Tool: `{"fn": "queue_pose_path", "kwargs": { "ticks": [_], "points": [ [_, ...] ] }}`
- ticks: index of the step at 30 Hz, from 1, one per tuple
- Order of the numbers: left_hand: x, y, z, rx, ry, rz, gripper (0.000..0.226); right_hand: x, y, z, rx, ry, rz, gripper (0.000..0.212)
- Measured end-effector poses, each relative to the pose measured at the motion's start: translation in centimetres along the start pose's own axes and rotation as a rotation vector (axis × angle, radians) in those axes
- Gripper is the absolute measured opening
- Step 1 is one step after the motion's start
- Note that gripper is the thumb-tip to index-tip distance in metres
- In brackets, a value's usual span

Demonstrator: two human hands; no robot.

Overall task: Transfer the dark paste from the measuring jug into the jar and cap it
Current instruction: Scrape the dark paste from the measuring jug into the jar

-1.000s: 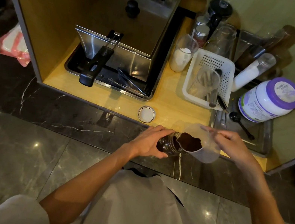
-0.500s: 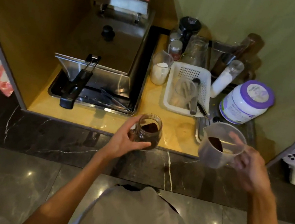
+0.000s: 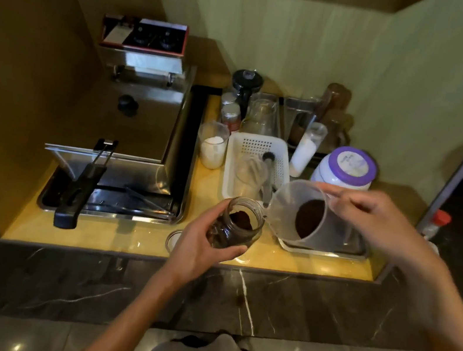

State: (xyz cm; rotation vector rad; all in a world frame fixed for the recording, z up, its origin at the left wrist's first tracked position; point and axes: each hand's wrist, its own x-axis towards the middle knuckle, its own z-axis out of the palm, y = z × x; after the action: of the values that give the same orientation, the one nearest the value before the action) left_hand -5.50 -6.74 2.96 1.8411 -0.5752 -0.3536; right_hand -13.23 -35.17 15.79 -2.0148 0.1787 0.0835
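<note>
My left hand grips a clear glass jar, held tilted above the yellow counter's front edge; dark paste lies inside it. My right hand holds a translucent plastic measuring jug tipped on its side, spout towards the jar's mouth and just right of it. A lump of dark paste sits in the jug's bottom. The jar's round lid lies flat on the counter, partly hidden behind my left hand.
A steel fryer with a black-handled basket fills the left of the yellow counter. Behind the jug stand a white perforated basket, a cup of white powder, a purple-lidded tub and a metal tray.
The jug had swung upright and away to the right; it is now tipped again with its spout close to the jar. The camera view has lifted, and the jar is held slightly higher.
</note>
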Motion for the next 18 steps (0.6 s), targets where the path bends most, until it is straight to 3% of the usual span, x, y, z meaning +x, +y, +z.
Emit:
{"fn": "queue_pose_path", "kwargs": {
  "ticks": [10, 18],
  "points": [
    [2.9, 6.3, 0.8, 0.182, 0.038, 0.158, 0.083, 5.2, -10.3, -3.5, -0.503, -0.185, -0.125, 0.041],
    [3.4, 8.6, 2.0, 0.177, 0.118, 0.124, 0.089, 6.1, -14.7, -3.5, -0.928, -0.216, -0.231, 0.038]
  ]
}}
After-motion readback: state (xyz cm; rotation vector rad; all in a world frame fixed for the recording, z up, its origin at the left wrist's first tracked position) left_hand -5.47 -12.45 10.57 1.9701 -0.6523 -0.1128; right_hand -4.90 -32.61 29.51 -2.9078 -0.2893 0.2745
